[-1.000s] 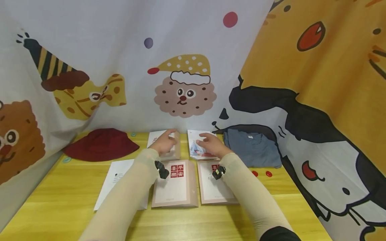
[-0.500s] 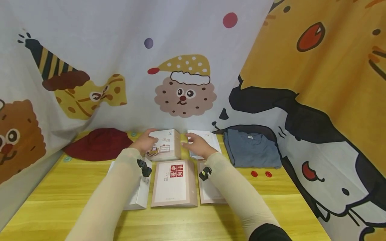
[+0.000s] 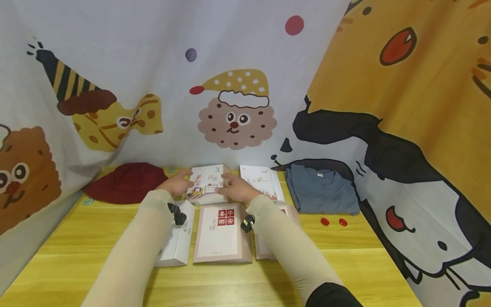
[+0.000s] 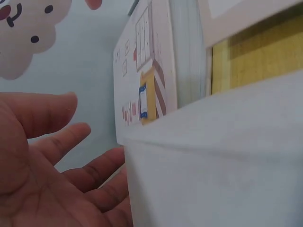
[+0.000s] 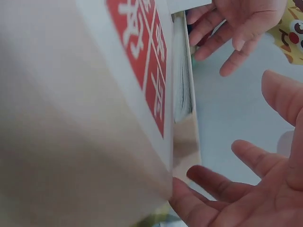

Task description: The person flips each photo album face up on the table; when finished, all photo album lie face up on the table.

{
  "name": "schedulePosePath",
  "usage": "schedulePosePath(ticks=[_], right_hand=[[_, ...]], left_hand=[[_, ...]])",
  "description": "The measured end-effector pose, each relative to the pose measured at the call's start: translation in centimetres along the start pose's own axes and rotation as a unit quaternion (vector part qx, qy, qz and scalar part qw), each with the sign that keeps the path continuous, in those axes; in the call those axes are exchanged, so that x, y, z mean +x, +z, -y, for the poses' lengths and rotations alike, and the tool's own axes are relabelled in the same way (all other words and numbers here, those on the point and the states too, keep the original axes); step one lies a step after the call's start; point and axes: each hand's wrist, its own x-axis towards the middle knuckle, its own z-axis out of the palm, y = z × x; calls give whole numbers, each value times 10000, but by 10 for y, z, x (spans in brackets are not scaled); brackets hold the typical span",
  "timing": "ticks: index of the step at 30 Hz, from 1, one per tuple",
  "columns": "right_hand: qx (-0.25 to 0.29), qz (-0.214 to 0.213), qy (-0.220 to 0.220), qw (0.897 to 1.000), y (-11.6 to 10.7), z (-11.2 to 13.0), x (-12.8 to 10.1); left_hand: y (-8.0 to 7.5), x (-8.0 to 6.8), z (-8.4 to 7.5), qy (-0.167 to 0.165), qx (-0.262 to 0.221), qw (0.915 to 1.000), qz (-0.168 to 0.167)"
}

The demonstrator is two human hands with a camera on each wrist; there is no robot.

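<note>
— What do we have under our hands?

— The small illustrated box (image 3: 207,184) at the back of the yellow table (image 3: 96,260), just behind the box with red characters (image 3: 222,232). Our left hand (image 3: 175,184) is at its left edge and our right hand (image 3: 237,189) at its right edge.

— Are we gripping it?

— We cannot tell. In both wrist views our fingers are spread and nearly straight beside the box, with nothing clasped.

— And around it?

— A white box (image 3: 177,243) sits left of the red-character one, and another box (image 3: 285,211) right of it, partly under our right sleeve. A flat printed packet (image 3: 262,181) lies just right of our right hand, a folded blue shirt (image 3: 320,189) further right, a dark red hat (image 3: 124,182) far left.
</note>
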Motion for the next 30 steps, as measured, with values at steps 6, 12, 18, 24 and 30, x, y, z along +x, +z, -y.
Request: schedulePosePath(ticks=[6,12,18,24,30], right_hand=[[5,135,62,9999,6,-3,6],[106,251,301,9992,4,-4,8],[-98,403,330,9986,-3,-4,9],[265,480,445,9975,-4,-2,8],[646,560,599,9945,-1,0,8]], left_hand=[[0,2,2,-186,205,9995,145],[3,6,1,-305,12,9992,249],[6,9,-1,-539,-663,9954,429],[10,14,1,-555,-1183,9897,580],[12,22,6,-522,-1818,9792,730]])
